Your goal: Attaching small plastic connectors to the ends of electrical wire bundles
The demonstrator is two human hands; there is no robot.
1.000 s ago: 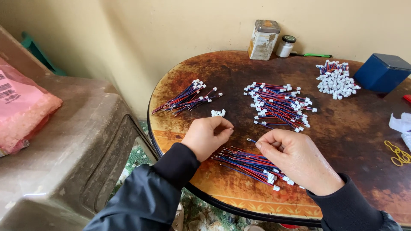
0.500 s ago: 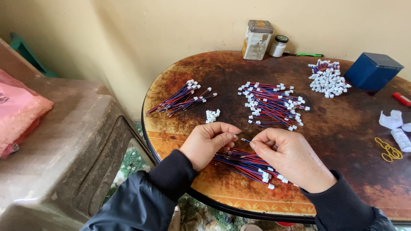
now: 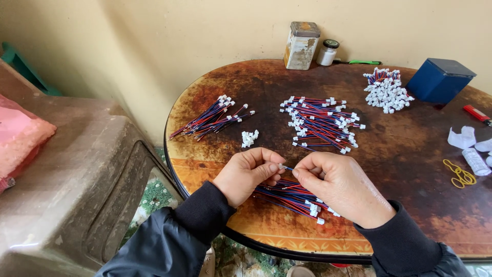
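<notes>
A thin wire [image 3: 287, 167] is pinched between left hand [image 3: 246, 175] and right hand [image 3: 342, 189] fingertips above a wire bundle [image 3: 292, 197]. Steady, aligned ends seem key here

A makeshift home workshop is showing: wire bundles [image 3: 320, 122] are lying sorted on a worn round table [image 3: 410, 164] against a plain wall [image 3: 179, 46].

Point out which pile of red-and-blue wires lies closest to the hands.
The wire pile directly under both hands, at the table's near edge; the other piles lie farther back toward the wall.
</notes>
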